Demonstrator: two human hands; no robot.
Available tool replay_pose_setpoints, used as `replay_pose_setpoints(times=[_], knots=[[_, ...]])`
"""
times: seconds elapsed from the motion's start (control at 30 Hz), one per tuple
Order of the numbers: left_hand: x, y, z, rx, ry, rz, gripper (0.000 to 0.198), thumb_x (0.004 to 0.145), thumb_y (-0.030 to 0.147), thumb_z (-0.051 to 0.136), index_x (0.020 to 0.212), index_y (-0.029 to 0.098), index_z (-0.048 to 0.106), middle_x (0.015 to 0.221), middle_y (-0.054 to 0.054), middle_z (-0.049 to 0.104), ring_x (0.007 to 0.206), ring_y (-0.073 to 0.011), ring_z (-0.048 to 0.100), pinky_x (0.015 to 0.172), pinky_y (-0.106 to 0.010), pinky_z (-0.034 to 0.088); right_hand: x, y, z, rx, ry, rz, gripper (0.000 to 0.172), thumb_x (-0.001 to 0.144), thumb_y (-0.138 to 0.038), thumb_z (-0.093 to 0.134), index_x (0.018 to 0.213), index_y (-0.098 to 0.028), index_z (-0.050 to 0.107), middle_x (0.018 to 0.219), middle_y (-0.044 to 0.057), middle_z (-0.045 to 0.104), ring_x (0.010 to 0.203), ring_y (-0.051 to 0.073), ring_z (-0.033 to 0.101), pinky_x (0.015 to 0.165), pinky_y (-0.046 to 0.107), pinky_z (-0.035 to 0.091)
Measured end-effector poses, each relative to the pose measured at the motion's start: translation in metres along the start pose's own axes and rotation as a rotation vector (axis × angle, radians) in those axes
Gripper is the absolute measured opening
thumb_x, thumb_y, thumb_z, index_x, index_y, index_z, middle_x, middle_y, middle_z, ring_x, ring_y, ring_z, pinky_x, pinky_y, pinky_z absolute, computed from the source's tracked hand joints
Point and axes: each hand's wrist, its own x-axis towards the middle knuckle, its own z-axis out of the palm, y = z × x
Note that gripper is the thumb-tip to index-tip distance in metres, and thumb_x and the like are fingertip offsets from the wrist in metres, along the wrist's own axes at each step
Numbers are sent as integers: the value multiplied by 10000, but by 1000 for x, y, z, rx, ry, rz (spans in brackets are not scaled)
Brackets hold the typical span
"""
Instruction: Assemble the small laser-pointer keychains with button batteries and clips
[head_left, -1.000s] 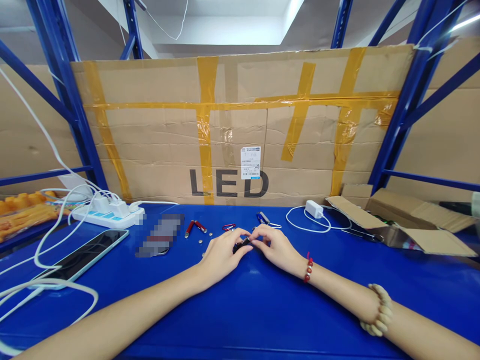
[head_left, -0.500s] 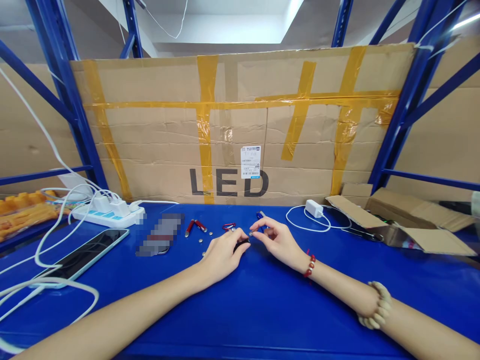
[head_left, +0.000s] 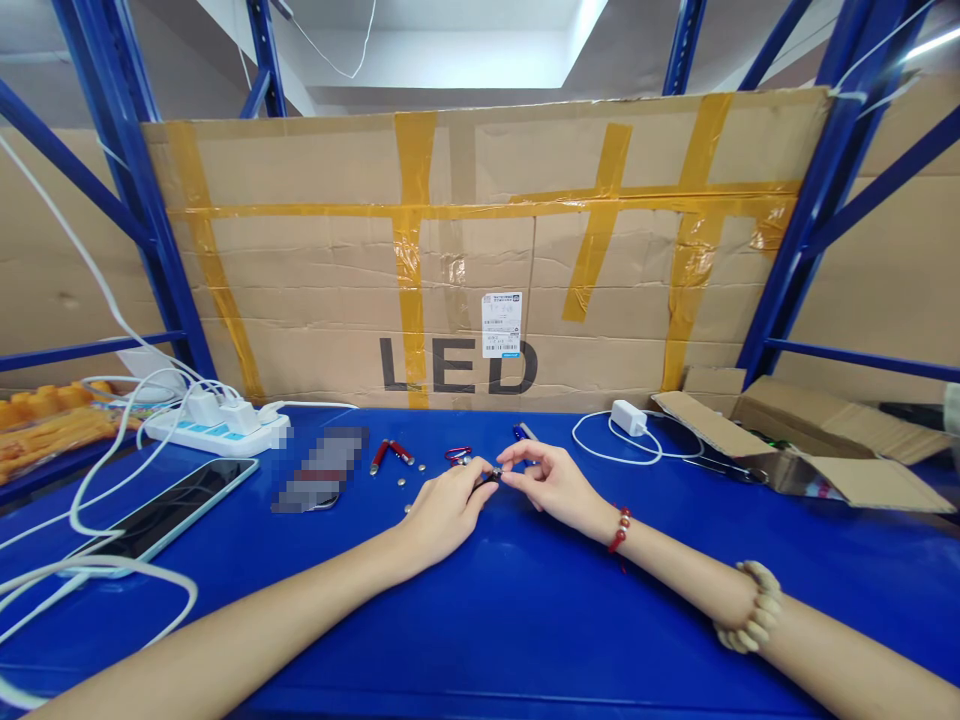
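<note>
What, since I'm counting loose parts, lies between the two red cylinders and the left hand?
Round silver discs lie on the blue tabletop between the two red, silver-ended cylinders and the left hand; three show in the head view.

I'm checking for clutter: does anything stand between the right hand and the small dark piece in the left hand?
Nothing visible blocks the right hand; it is right beside the small dark piece pinched in the left hand. The loose silver discs lie leftward, out of the way.
</note>
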Motion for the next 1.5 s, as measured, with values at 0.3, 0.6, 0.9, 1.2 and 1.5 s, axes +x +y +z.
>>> replay_pose_setpoints(times=[0.3, 0.6, 0.9, 1.2, 1.5], knots=[[0, -2, 0, 9, 23, 18, 179, 899, 266, 335, 974, 249, 497, 891, 2, 622, 848, -184, 585, 721, -289, 431, 2, 7, -3, 220, -127, 58, 386, 692, -401, 648, 966, -203, 461, 777, -34, 521, 367, -1, 368, 349, 167, 293], [0, -1, -2, -106, 5, 95, 195, 908, 264, 330, 1016, 247, 492, 1014, 8, 611, 919, -168, 575, 792, -279, 426, 2, 1, -9, 367, -170, 202, 516, 622, -389, 718, 1008, -193, 437, 688, -61, 515, 392, 3, 322, 372, 165, 208], [-1, 0, -1, -182, 59, 82, 163, 899, 268, 353, 967, 233, 497, 1002, -5, 617, 930, -169, 568, 803, -289, 424, 3, 3, -8, 440, -108, 215, 500, 590, -357, 747, 963, -191, 459, 700, -61, 531, 400, 1, 300, 374, 172, 185], [-1, 0, -1, -215, 71, 39, 113, 892, 265, 359, 933, 222, 455, 962, -12, 608, 905, -172, 572, 780, -298, 428, 2, 4, -7, 436, -111, 201, 460, 612, -350, 737, 942, -190, 459, 681, -68, 528, 400, -1, 300, 376, 165, 192], [-1, -2, 1, -215, 46, 57, 114, 884, 279, 366, 927, 225, 456, 980, -20, 608, 910, -179, 579, 777, -291, 439, 2, 5, -11, 389, -218, 264, 447, 617, -373, 730, 948, -188, 491, 653, -64, 518, 430, 16, 342, 382, 157, 233]])
